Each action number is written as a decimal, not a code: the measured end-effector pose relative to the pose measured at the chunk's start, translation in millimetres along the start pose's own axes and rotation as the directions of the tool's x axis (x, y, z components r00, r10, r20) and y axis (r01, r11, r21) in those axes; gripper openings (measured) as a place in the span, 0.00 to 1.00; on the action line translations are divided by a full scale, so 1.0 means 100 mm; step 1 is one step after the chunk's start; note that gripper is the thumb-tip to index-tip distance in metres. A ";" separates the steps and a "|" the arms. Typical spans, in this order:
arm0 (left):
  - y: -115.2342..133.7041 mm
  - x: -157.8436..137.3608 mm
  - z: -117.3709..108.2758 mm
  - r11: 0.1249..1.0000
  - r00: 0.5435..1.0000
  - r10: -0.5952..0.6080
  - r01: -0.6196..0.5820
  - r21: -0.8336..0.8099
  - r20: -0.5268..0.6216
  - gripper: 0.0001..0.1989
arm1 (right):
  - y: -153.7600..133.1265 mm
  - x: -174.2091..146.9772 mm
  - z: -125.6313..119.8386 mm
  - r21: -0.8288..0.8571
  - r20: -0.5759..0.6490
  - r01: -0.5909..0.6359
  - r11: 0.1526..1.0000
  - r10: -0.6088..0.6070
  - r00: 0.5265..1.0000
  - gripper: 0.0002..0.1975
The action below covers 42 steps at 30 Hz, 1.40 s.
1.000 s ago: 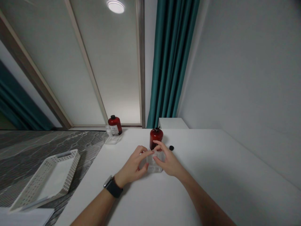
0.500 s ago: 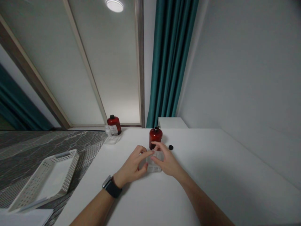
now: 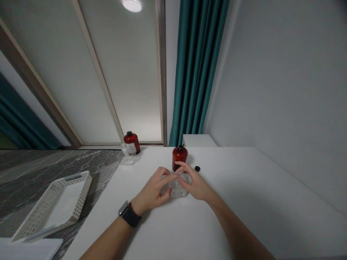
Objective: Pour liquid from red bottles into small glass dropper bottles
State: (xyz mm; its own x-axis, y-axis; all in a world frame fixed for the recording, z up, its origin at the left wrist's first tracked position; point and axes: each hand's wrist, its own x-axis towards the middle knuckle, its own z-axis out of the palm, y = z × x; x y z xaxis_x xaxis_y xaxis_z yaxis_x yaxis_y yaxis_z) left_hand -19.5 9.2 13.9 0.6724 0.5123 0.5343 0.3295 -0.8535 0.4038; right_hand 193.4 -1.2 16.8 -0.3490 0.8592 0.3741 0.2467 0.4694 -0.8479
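Squarely between left hand and right hand sits a clear container, the bottle just beyond. Both hands curl at its top; whether either grips is unclear.

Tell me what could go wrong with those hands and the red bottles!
The right hand is close to the nearer red bottle, which looks uncapped, so a bump might spill anything inside. The clear container is between that hand and the left hand, so a slip might tip it. The farther-left red bottle stands near the table edge; a knock could topple it.
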 end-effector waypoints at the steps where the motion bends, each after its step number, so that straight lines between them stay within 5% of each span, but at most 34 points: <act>1: 0.00 0.00 0.00 1.000 1.000 0.004 -0.004 0.008 0.000 0.26 | 0.00 0.00 0.00 0.001 0.003 0.001 1.000 -0.001 1.000 0.27; 9: 0.00 0.00 -0.01 1.000 1.000 -0.010 0.010 0.006 -0.012 0.22 | 0.08 -0.01 0.08 -0.050 -0.056 0.005 0.999 -0.008 0.998 0.30; 21: -0.01 0.00 0.00 1.000 1.000 -0.017 0.018 -0.022 0.006 0.22 | 0.11 -0.04 0.04 -0.048 0.030 0.032 0.998 -0.031 0.999 0.38; 42: -0.02 -0.01 0.04 0.999 0.999 -0.036 0.036 0.010 -0.004 0.29 | 0.09 -0.03 0.02 -0.010 0.034 0.030 1.000 -0.029 0.999 0.38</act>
State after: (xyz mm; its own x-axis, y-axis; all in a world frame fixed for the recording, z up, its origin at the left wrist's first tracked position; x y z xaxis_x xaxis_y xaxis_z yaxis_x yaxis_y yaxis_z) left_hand -18.3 9.8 10.2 0.6577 0.5427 0.5224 0.3600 -0.8357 0.4148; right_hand 194.5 0.3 7.6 -0.3868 0.8377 0.3856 0.2451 0.4965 -0.8327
